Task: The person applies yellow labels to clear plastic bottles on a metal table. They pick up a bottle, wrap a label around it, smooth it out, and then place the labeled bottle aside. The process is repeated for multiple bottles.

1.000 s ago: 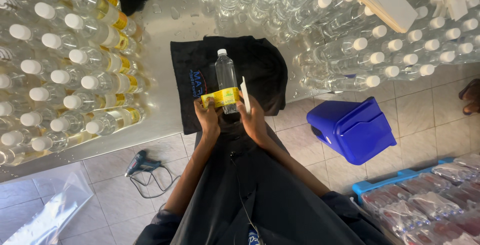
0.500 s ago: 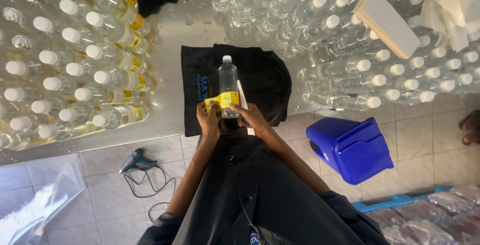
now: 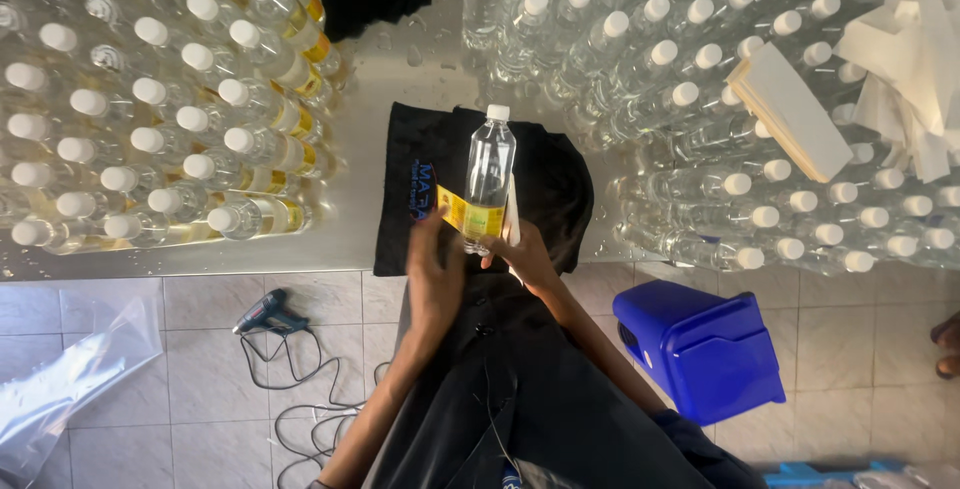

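Observation:
A clear plastic bottle with a white cap stands on a black cloth at the metal table's front edge. A yellow label is partly wrapped around its lower part, its left end sticking out. My left hand presses on that loose left end of the label. My right hand grips the bottle's base from the right, with a white strip of backing paper beside its fingers.
Labelled bottles crowd the table on the left, unlabelled capped bottles on the right under a stack of white sheets. On the tiled floor lie a heat gun with its cord, a blue bin and a plastic bag.
The view has shifted, so the bottle sits further right and lower. My left hand slid along the label, pressing it against the bottle; my right hand stayed at the base.

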